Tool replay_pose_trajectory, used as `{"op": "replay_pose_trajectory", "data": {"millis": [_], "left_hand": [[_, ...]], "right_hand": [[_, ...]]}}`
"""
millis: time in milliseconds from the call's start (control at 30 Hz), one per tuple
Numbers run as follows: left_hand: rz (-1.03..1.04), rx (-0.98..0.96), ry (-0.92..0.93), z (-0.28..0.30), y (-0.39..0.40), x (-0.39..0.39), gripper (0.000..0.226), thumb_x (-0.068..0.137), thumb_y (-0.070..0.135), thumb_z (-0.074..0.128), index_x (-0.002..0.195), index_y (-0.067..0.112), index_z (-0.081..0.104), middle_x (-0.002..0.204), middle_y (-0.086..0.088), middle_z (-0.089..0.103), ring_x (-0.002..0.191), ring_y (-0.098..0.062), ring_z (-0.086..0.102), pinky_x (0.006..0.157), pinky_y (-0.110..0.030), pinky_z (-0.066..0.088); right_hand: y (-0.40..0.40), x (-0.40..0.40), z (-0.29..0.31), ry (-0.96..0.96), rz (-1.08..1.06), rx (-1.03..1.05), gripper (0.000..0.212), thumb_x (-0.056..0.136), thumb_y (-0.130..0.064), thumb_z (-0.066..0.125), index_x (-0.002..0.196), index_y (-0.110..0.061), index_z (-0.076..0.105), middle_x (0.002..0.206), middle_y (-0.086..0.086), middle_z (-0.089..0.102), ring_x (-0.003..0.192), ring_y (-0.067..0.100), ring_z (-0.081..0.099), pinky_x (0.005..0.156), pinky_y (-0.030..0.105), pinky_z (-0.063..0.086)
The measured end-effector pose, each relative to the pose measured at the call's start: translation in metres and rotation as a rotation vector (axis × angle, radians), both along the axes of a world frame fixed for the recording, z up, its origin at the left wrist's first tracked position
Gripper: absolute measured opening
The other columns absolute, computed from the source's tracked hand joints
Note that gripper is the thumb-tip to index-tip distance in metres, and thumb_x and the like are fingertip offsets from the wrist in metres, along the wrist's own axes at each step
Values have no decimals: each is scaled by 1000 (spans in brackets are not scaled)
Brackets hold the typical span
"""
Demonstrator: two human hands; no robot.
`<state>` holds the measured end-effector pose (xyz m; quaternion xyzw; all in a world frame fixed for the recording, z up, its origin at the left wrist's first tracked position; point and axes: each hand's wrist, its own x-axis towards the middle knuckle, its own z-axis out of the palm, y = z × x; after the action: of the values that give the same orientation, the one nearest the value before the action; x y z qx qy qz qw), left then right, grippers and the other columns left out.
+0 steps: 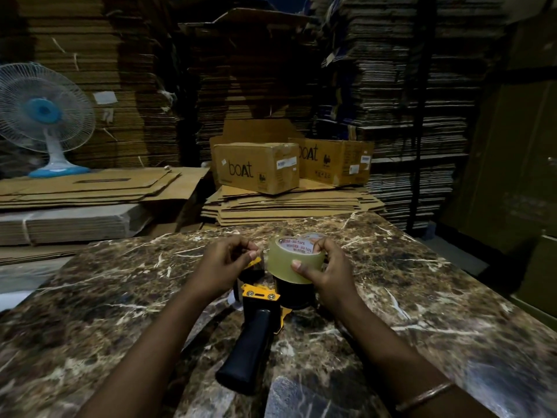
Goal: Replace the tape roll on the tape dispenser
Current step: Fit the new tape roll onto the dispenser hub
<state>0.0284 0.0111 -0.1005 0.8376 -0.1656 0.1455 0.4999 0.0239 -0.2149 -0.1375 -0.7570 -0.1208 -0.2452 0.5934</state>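
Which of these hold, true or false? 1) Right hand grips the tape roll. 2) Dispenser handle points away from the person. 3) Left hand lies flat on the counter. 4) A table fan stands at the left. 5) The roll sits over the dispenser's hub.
1) True: the right hand grips the tape roll.
2) False: the tape dispenser's black handle points toward the person.
3) False: the left hand is raised, fingertips pinched by the dispenser's front end.
4) True: table fan.
5) True.
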Motion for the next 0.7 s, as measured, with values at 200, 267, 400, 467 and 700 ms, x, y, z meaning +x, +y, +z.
{"op": "replay_pose_trajectory", "data": {"millis": [200,267,400,467,700], "left_hand": [[19,84,-12,-1,7,0,18,93,10,64,107,17,73,102,4,72,97,-6,66,85,-30,56],[16,81,-11,-2,6,-2,15,93,9,63,99,19,73,97,7,72,88,0,67,80,-27,55],[63,50,-29,-6,2,-5,12,94,10,62,93,17,72,89,6,71,81,-3,66,72,-27,51],[98,75,-86,-9,1,-8,10,93,12,63,93,15,73,88,5,70,85,-8,65,73,-31,51],[149,65,-104,-19,5,-6,9,91,21,65,91,19,74,89,0,67,88,-18,65,77,-40,54]], "right_hand": [[1,-2,-3,-27,-36,-181,59,60,-64,66,90,-15,52,106,9,55,96,29,56,68,34,50],[2,-2,-4,-20,-46,-242,58,64,-60,71,94,-14,52,110,8,53,98,24,53,65,20,43],[3,-5,-2,3,-53,-307,60,66,-64,66,100,-17,50,115,5,50,101,18,49,64,11,35],[3,-6,-3,8,-45,-319,64,64,-70,57,102,-19,50,115,4,49,101,18,49,66,11,36],[12,-9,2,19,-105,-372,62,62,-62,83,95,-17,54,104,0,55,96,18,53,70,29,46]]}}
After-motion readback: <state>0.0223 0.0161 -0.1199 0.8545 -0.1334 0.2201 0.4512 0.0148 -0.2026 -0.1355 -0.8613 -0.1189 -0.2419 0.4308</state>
